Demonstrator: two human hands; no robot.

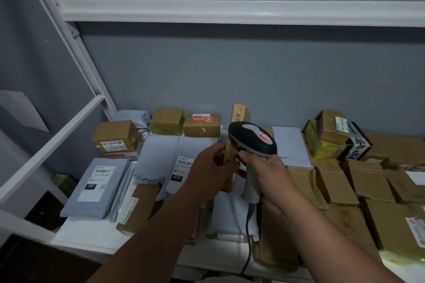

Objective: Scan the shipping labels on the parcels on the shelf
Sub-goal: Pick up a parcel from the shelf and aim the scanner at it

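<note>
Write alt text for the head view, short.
A person's right hand grips a corded barcode scanner while the left hand holds a narrow cardboard parcel upright beside its head, above a shelf crowded with cardboard boxes and grey mailers.

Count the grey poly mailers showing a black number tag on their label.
2: the grey poly mailer tagged 231 at front left, and the grey poly mailer tagged 010 mid-shelf beside the left hand. Others may be hidden.

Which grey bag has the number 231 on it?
The grey bag lying flat at the far left of the shelf. Its white label shows 231 in a black box; the middle grey bag's label says 010.
</note>
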